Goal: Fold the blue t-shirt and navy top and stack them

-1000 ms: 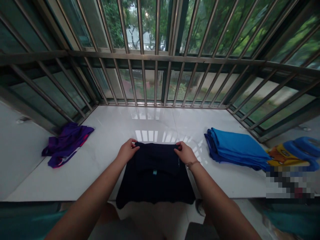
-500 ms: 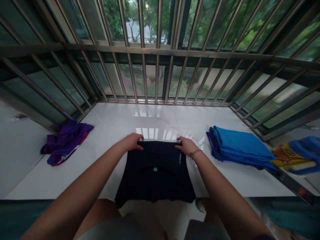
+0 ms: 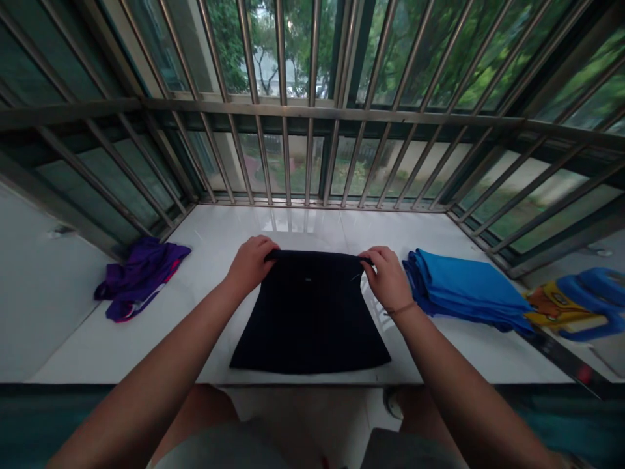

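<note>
A dark navy garment (image 3: 310, 312) lies folded flat on the white window ledge (image 3: 219, 247), its near edge at the ledge's front. My left hand (image 3: 250, 264) pinches its far left corner, fingers closed on the cloth. At the far right corner, my right hand (image 3: 388, 277) grips the same edge; a thin band circles that wrist. Both forearms reach in from below.
A crumpled purple garment (image 3: 141, 277) lies at the ledge's left. A stack of folded blue clothes (image 3: 463, 290) sits right beside my right hand. A yellow and blue item (image 3: 571, 306) lies at the far right. Metal window bars (image 3: 307, 117) enclose the ledge.
Both hands slid the dark garment farther onto the ledge. Its hanging lower part now lies on the surface, and the collar with its small label is out of sight.
</note>
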The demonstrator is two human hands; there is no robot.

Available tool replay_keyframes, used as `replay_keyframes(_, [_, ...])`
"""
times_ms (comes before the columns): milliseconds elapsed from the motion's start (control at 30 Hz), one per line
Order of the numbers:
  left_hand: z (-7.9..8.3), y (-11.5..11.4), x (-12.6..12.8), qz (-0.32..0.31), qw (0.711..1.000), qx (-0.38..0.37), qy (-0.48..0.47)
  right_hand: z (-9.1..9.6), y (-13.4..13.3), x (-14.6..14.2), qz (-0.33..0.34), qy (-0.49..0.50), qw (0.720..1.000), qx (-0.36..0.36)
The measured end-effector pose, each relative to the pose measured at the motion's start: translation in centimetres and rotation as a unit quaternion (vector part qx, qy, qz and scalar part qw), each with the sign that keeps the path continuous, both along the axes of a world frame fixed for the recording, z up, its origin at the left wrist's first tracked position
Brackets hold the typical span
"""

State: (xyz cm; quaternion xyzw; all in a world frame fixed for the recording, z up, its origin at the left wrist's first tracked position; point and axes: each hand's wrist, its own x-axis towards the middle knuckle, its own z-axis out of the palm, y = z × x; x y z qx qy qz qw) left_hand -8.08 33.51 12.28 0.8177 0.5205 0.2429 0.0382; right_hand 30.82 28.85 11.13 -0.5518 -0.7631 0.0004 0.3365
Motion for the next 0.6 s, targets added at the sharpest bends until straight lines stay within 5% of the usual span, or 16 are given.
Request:
replay_keyframes(100, [-2.0,-6.7,-1.2,-0.027,0.999,0.032,-0.005,-1.4,-5.6,0.8,0.035,-0.006,0.999,0.015])
replay_keyframes(233, [-8.5,-15.8,-3.0,-0.086,0.996,0.0,0.035,-6.3,-13.4,1.5,0.099,-0.053,0.993,-0.028])
replay_keyframes(367, [-14.1,-21.8,-4.3,-0.069,0.995,-0.012,0.068,-10.3,-18.3,1.7,0.131,-0.072,0.987,-0.064])
replay_keyframes(467, [-15.1,-23.7,-4.7,-0.031,0.997,-0.029,0.071,-10.8,-19.5,1.6,0.06,-0.034,0.994,-0.081])
replay_keyframes(600, [-14.5,-23.3,-4.7,0.057,0.997,-0.047,-0.019,-9.7,-18.8,-0.4,-0.181,-0.035,0.973,-0.141])
